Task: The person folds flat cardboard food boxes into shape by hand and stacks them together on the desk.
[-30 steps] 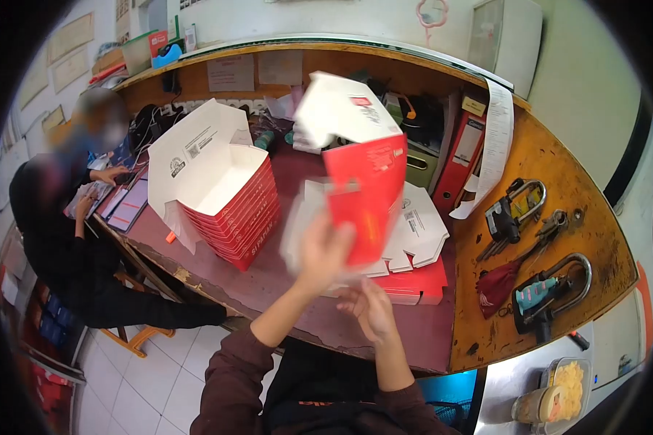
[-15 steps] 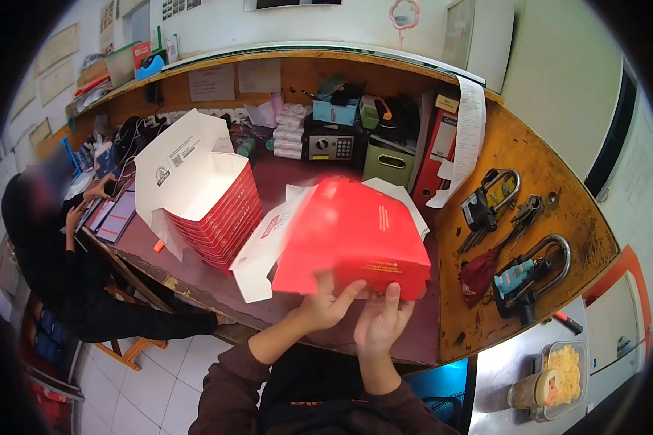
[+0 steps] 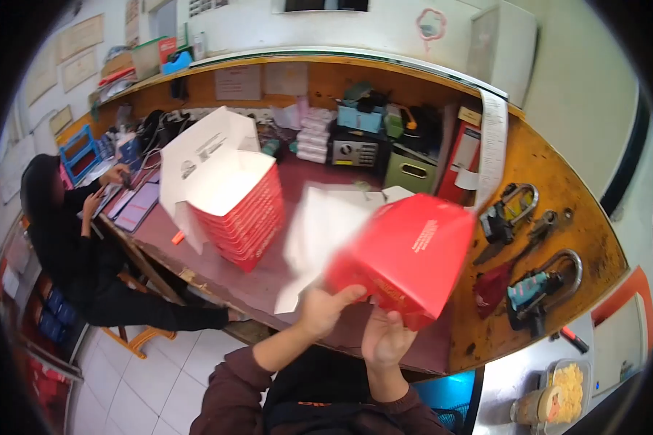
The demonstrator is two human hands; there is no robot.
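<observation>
A red carton (image 3: pixel 413 254) with blurred white flaps is held above the right part of the maroon desk (image 3: pixel 305 174). My left hand (image 3: pixel 325 310) grips its lower left edge, the thumb on the red side. At the bottom edge, my right hand (image 3: pixel 387 338) pinches the carton near its corner, with the fingers partly hidden behind it. To the left stands a nested stack of red cartons (image 3: pixel 248 217), its top one open and showing a white inside. White flaps (image 3: pixel 319 225) spread between the stack and the held carton, blurred by motion.
Another person (image 3: pixel 72 254) in black sits at the left, hands near a phone. A small safe (image 3: pixel 355 152), a green box (image 3: pixel 410 172) and a red binder (image 3: pixel 461 159) line the back. Locks (image 3: pixel 544 290) lie on the right panel. A food container (image 3: pixel 566 391) is at lower right.
The held carton has tilted and shifted right and slightly down, its white flaps swinging. Both hands still hold it. The whole view has shifted, so the desk and stack appear further right.
</observation>
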